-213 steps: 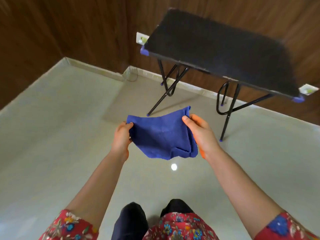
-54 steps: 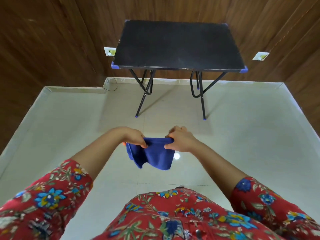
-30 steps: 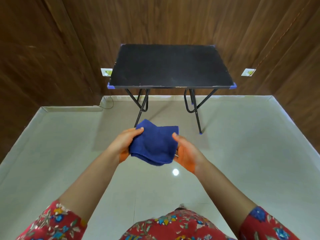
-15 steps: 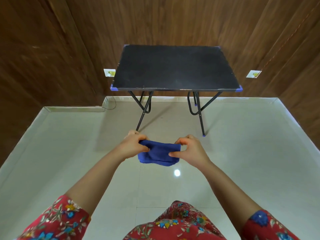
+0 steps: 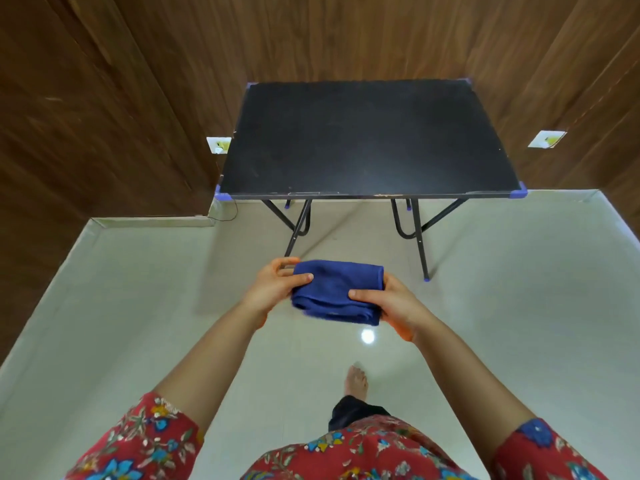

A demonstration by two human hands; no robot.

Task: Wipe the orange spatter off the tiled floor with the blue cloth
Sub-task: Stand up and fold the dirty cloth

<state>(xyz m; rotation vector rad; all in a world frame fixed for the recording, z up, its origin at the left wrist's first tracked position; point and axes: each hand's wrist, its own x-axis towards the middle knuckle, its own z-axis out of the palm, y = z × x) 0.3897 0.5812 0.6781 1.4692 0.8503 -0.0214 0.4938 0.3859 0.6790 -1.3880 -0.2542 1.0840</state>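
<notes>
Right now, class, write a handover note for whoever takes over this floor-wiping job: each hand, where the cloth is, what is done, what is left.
Hands: the left hand grips the left end of the blue cloth, thumb on top; the right hand grips its right end.
Cloth: folded, held above the tiled floor, in front of the black table.
Done: cloth folded and in hand.
To do: no orange spatter shows in this view; find it, then wipe.

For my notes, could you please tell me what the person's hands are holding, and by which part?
The folded blue fabric cloth, held in the air: the left hand grips its left end, and the right hand grips its right end.
</notes>
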